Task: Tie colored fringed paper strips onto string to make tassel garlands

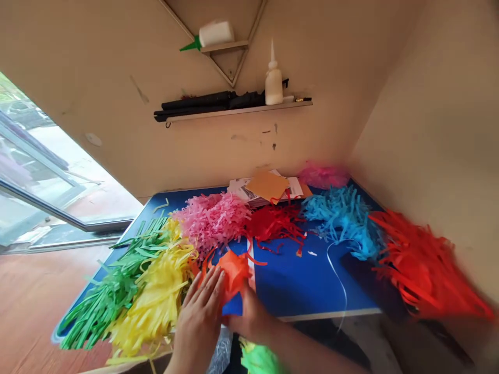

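The left hand (pixel 202 304) and right hand (pixel 252 314) were both bare. The left's fingers (pixel 212 283) looked slender, with rounded tips. The right forearm (pixel 307 350) was bare too, its outline blurred; of the left arm, only a bare stretch near the wrist showed.

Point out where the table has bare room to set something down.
Best patch: the blue table between the right hand, dark red fringe and white string, save a white scrap. Crowded: the left, under green, yellow and pink fringe, and the right, under blue and bright red fringe.
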